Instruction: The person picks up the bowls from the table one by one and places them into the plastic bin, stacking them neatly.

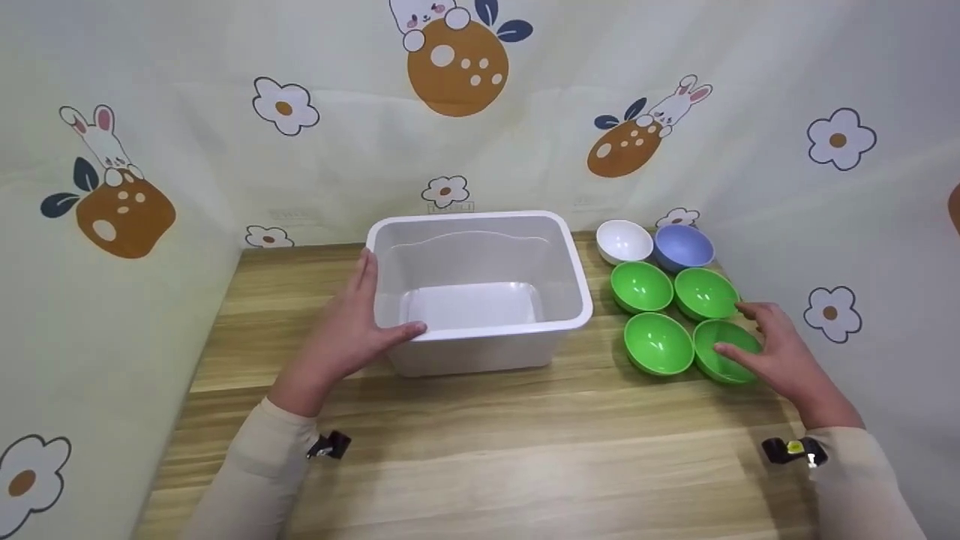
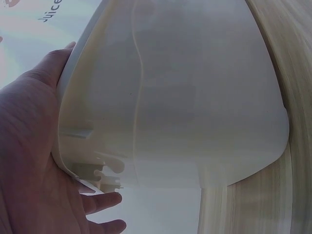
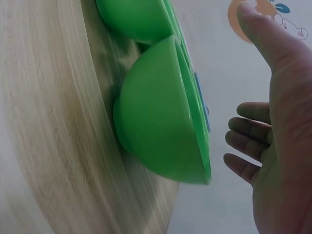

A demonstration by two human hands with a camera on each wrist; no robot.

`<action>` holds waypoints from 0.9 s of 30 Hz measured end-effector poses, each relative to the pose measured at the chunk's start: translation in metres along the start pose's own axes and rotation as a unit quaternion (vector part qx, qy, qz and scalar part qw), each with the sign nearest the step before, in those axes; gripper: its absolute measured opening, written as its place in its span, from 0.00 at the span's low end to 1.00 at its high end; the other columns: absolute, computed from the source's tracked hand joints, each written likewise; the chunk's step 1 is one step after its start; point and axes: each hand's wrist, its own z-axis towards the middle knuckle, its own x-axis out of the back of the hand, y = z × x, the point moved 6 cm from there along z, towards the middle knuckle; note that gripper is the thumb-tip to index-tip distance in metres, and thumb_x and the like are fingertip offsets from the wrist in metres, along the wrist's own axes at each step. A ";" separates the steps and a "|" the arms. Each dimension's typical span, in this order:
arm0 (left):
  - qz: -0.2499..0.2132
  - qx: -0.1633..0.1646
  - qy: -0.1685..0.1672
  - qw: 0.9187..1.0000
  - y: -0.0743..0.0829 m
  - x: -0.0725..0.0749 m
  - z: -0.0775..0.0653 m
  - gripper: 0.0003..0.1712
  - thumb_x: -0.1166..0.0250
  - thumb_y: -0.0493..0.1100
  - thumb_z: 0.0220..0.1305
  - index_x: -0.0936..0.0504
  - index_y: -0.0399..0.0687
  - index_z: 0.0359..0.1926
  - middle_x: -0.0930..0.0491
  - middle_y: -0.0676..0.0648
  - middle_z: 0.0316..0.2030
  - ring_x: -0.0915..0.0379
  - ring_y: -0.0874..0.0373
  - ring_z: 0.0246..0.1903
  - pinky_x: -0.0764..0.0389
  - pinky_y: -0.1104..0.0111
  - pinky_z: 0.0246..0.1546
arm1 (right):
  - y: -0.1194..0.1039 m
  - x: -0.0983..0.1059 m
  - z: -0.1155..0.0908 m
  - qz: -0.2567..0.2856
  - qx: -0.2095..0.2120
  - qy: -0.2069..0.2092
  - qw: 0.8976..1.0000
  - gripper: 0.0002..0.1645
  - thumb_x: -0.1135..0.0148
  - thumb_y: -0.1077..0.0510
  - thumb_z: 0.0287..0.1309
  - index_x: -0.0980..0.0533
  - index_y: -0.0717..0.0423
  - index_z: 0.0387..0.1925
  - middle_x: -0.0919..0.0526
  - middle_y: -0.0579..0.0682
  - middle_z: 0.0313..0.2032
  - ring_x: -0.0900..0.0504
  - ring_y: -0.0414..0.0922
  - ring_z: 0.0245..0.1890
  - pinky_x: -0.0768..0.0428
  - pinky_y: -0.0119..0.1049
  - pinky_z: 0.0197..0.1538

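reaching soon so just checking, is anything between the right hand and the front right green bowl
Nothing visible. The right hand is beside the front right green bowl, and the right wrist view shows only open space between them.

And L wrist cam's got one: "Juice", dark lettering (image 2: 50, 10) on the pale wall covering (image 2: 29, 46), top L, tipped on its side! Over to head cam: boxed print (image 1: 451, 208) under a printed flower (image 1: 445, 191), same kinda covering, too faint to read; pale marks (image 1: 291, 216) further L, ditto, can't make 'em out.
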 end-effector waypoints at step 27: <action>-0.010 0.009 -0.004 1.000 -0.002 -0.001 0.000 0.89 0.30 0.89 0.51 0.67 0.45 0.90 0.68 0.41 0.90 0.50 0.25 0.82 0.37 0.31 0.75 | 0.018 -0.021 -0.020 0.017 -0.076 -0.112 0.991 0.81 0.10 0.49 0.52 0.58 0.67 0.88 0.45 0.80 0.73 0.39 0.81 0.72 0.42 0.86 0.70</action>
